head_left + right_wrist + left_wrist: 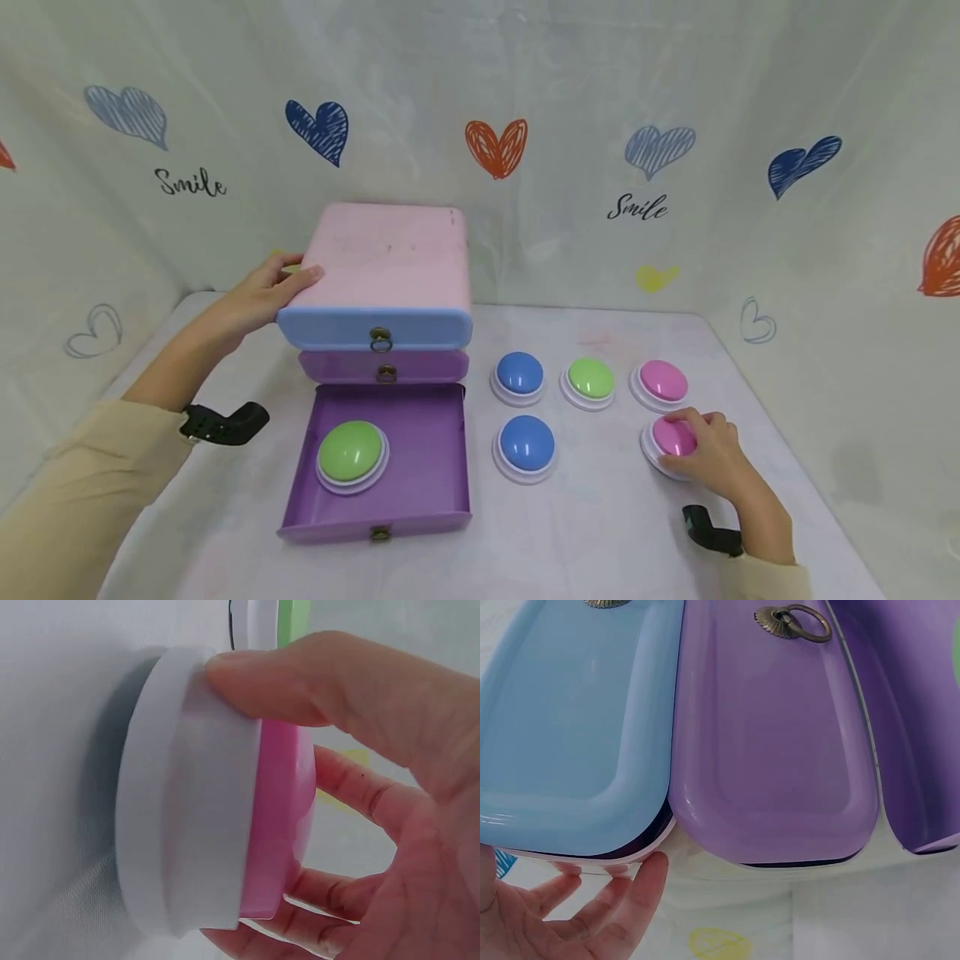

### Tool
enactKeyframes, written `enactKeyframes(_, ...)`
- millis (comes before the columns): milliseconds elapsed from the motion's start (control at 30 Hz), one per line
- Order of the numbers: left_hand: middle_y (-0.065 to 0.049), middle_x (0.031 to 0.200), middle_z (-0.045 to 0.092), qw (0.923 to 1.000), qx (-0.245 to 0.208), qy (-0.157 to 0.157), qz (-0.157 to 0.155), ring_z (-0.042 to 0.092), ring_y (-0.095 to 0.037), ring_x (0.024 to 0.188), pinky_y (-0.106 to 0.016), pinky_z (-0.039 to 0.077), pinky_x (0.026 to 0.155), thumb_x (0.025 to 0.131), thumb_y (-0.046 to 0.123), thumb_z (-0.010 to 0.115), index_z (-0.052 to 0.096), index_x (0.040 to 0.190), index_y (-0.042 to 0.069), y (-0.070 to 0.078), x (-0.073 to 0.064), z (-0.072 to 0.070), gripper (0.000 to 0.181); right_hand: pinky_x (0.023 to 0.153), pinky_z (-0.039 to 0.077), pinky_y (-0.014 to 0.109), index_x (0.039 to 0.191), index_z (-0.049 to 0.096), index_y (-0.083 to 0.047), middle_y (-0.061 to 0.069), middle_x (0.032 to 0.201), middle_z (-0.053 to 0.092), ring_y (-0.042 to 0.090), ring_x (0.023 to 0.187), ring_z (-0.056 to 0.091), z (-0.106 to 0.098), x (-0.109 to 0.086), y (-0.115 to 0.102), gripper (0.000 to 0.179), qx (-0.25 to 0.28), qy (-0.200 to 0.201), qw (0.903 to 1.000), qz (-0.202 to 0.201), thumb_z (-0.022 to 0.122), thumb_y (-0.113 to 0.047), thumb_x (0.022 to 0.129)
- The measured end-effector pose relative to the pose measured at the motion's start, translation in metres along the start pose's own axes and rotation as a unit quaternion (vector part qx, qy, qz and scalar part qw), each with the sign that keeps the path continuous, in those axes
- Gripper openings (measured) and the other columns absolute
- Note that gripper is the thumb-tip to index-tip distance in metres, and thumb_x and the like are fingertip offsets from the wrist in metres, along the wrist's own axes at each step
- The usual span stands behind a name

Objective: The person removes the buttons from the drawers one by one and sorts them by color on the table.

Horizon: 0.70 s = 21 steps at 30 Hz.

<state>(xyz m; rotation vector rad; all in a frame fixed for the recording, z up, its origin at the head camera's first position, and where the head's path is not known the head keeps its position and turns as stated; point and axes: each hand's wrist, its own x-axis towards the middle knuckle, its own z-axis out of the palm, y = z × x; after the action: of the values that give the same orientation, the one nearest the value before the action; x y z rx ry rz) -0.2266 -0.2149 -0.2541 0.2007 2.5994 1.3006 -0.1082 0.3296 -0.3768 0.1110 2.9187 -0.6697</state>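
Observation:
My right hand (pixel 712 454) grips a pink push button (pixel 672 437) with a white base at the right of the table. In the right wrist view the thumb lies on the white rim and the other fingers reach round the far side. My left hand (pixel 258 292) rests against the left side of a small drawer cabinet (pixel 390 258), thumb on its pink top. The cabinet's blue upper drawer (pixel 337 329) and purple middle drawer (pixel 337 367) are nearly closed. Its purple bottom drawer (pixel 427 467) is pulled out, with a green push button (pixel 350 452) inside at the left.
Right of the cabinet, two blue buttons (pixel 520 372) stand one behind the other. Beside the rear one are a green button (pixel 590 378) and another pink button (pixel 663 381). A white curtain (pixel 562 250) printed with hearts hangs behind the table.

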Motion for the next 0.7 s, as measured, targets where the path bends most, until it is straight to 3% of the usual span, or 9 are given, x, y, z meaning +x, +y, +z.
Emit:
enactKeyframes(233, -0.031, 0.135, 0.033, 1.0, 0.004, -0.001, 0.004, 0.048, -0.034, 0.109, -0.039, 0.04, 0.087, 0.096, 0.049, 0.032, 0.007, 0.148, 0.001, -0.0016, 0.0018, 0.0002, 0.075, 0.074, 0.046, 0.055, 0.114, 0.045, 0.002, 0.035, 0.114, 0.033, 0.048, 0.105, 0.03, -0.003, -0.0007, 0.0046, 0.055, 0.014, -0.012, 0.9997, 0.012, 0.075, -0.023, 0.075)
enactKeyframes(700, -0.03, 0.135, 0.034, 0.9999, -0.003, 0.0, 0.011, 0.046, -0.036, 0.111, -0.037, 0.04, 0.086, 0.096, 0.049, 0.034, 0.007, 0.148, 0.002, -0.001, -0.0015, 0.0002, 0.075, 0.074, 0.045, 0.057, 0.113, 0.048, 0.002, 0.037, 0.114, 0.036, 0.049, 0.104, 0.032, -0.0073, -0.0019, 0.007, 0.052, 0.0, -0.017, 0.9998, -0.002, 0.075, -0.021, 0.075)
